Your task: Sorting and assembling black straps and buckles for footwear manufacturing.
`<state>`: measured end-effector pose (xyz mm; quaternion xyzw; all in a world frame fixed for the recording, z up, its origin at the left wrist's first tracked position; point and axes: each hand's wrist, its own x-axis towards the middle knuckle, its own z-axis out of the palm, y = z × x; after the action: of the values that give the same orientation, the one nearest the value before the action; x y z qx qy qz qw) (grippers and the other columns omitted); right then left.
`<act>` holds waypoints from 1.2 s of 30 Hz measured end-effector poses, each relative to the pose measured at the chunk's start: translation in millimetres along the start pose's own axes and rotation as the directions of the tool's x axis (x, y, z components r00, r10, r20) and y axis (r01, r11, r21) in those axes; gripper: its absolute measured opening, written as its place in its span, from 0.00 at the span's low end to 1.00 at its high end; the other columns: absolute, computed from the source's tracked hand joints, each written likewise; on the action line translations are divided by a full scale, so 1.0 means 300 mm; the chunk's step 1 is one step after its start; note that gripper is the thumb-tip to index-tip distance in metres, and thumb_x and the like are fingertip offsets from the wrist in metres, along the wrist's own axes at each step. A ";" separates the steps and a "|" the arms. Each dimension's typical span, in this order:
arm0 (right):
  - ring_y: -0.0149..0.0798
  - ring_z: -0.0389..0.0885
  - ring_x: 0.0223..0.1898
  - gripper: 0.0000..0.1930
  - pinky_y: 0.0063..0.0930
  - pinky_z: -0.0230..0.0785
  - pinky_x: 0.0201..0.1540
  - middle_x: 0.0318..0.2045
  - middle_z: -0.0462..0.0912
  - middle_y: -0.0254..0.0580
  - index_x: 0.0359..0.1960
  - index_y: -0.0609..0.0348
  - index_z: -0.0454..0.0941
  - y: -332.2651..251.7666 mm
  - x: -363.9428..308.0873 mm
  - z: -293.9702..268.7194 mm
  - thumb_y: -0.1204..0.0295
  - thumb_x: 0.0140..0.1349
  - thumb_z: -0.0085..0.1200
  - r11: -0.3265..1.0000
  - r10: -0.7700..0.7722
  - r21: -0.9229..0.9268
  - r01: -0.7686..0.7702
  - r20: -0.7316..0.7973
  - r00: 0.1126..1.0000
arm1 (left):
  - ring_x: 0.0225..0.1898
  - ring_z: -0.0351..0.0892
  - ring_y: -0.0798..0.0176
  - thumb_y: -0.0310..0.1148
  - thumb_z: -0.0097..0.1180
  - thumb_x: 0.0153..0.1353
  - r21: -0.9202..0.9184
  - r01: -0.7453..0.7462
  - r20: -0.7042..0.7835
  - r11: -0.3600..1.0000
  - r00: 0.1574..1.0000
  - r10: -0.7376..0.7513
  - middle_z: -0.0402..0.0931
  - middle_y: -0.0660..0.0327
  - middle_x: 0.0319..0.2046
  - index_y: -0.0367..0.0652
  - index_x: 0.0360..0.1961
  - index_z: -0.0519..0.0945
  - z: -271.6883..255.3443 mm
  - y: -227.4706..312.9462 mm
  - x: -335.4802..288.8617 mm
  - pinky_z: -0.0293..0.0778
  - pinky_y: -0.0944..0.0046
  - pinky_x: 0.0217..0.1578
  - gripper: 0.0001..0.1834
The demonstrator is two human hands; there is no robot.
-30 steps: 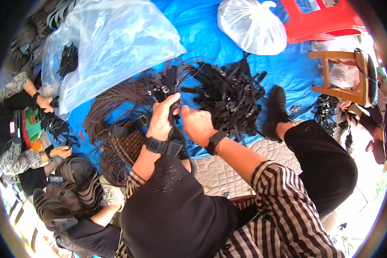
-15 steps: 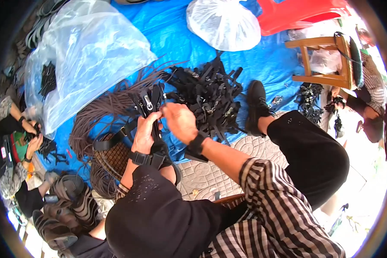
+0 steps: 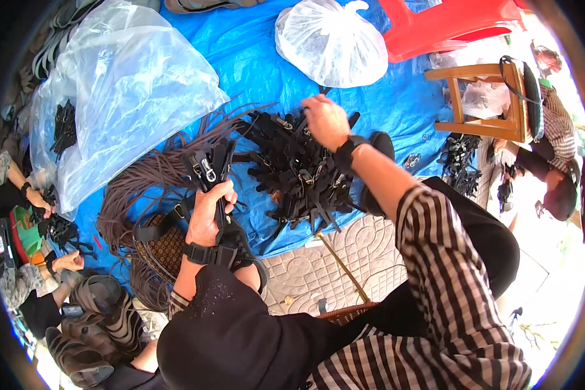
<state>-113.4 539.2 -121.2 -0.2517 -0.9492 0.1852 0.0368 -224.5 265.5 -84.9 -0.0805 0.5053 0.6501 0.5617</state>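
My left hand (image 3: 208, 207) is closed around a bundle of black straps with metal buckles (image 3: 208, 170), which stands upright from the fist. To its right, a heap of similar black buckled straps (image 3: 299, 175) lies on a blue tarp (image 3: 247, 49). My right hand (image 3: 328, 122) reaches over the heap's far edge, its fingers stretched out and holding nothing that I can see. The fingertips are partly hidden, and a dark strap end pokes out just beyond them. Black bands circle both wrists.
Long brown cords (image 3: 136, 185) curl left of my left hand, beside a patterned brown bag (image 3: 159, 247). Clear plastic sheeting (image 3: 133, 84), a tied plastic bag (image 3: 331, 42), a red plastic stool (image 3: 452, 29) and a wooden stool (image 3: 455, 97) stand farther off. People work at both sides.
My right hand has left the bundle and moved away to the right, over the far edge of the heap. My left hand still grips the bundle, slightly lower in view.
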 end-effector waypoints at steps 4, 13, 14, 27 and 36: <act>0.47 0.69 0.49 0.30 0.38 0.67 0.44 0.54 0.64 0.41 0.53 0.53 0.63 0.184 0.033 -0.007 0.82 0.43 0.49 0.951 -0.138 -0.240 0.195 0.233 0.963 | 0.28 0.74 0.66 0.31 0.56 0.52 0.071 0.018 -0.145 0.997 0.989 -0.007 0.71 0.64 0.19 0.42 0.29 0.73 0.005 0.001 -0.025 0.66 0.72 0.24 0.06; 0.40 0.70 0.45 0.11 0.37 0.63 0.43 0.40 0.68 0.38 0.38 0.51 0.70 0.267 0.055 0.025 0.74 0.51 0.48 0.815 -0.140 -0.498 0.297 0.328 0.934 | 0.30 0.73 0.61 0.31 0.55 0.53 -0.039 -0.026 -0.087 0.999 0.996 0.022 0.68 0.65 0.17 0.42 0.30 0.72 0.008 -0.005 -0.009 0.68 0.64 0.34 0.07; 0.40 0.70 0.44 0.11 0.37 0.65 0.42 0.40 0.69 0.39 0.37 0.53 0.70 0.280 0.044 0.021 0.74 0.50 0.48 0.791 -0.160 -0.508 0.341 0.366 0.917 | 0.28 0.72 0.62 0.30 0.55 0.54 -0.055 -0.043 -0.083 0.998 0.996 0.039 0.67 0.66 0.17 0.41 0.31 0.72 0.018 -0.002 -0.007 0.68 0.64 0.31 0.06; 0.49 0.76 0.35 0.06 0.41 0.70 0.35 0.30 0.76 0.48 0.31 0.60 0.68 0.339 -0.125 0.027 0.74 0.52 0.45 0.912 0.096 -0.408 0.026 0.277 0.956 | 0.14 0.63 0.71 0.28 0.54 0.54 -0.237 -0.001 -0.001 0.972 1.000 0.001 0.68 0.64 0.15 0.41 0.24 0.71 0.004 -0.003 0.008 0.60 0.71 0.17 0.06; 0.52 0.75 0.24 0.08 0.42 0.68 0.28 0.24 0.78 0.50 0.25 0.63 0.70 0.282 -0.092 -0.196 0.69 0.53 0.47 0.961 0.128 0.177 -0.213 0.396 0.909 | 0.14 0.63 0.71 0.28 0.54 0.54 -0.251 -0.041 0.067 0.967 0.996 0.060 0.69 0.62 0.17 0.38 0.25 0.72 0.033 0.020 0.005 0.60 0.71 0.17 0.06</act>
<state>-40.3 613.3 -97.3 -0.2879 -0.8864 0.3353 -0.1375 -225.5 274.8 -77.9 -0.1135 0.4003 0.7250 0.5488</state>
